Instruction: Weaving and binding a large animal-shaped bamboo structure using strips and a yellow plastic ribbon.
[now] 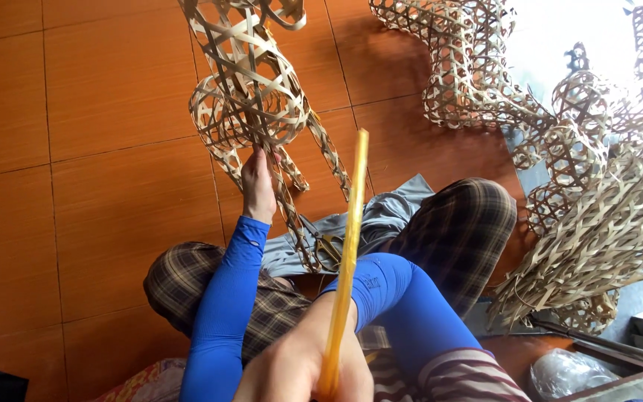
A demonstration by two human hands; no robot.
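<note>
You sit cross-legged on an orange tiled floor (98, 112), looking down at your own lap, and everything here is placed relative to the half-woven basket (251, 97) in front of you.

To the right of that basket, spreading toward the bright edge of the view, lies a large heap of finished open-weave baskets (589, 201), stacked loosely on one another. They seem set aside there to keep your working space free.

The half-woven basket itself stands just beyond your knees, its loose bamboo ends trailing down toward your lap, likely so you can reach them without leaning.

Below the basket, a grey cloth (388, 216) is draped over your checked trousers, with a pair of scissors (327, 249) resting on it (close at hand, between your knees).

Your left hand (258, 186) reaches up to the basket's lower edge. Its fingers (258, 158) are closed around the trailing strips, apparently steadying the weave.

Your right hand (303, 368) is nearest the camera, well below the basket. It is clenched around the lower end of a long yellow bamboo strip (347, 253), which rises edge-on toward the basket's right side, its tip stopping just short of the weave.
</note>
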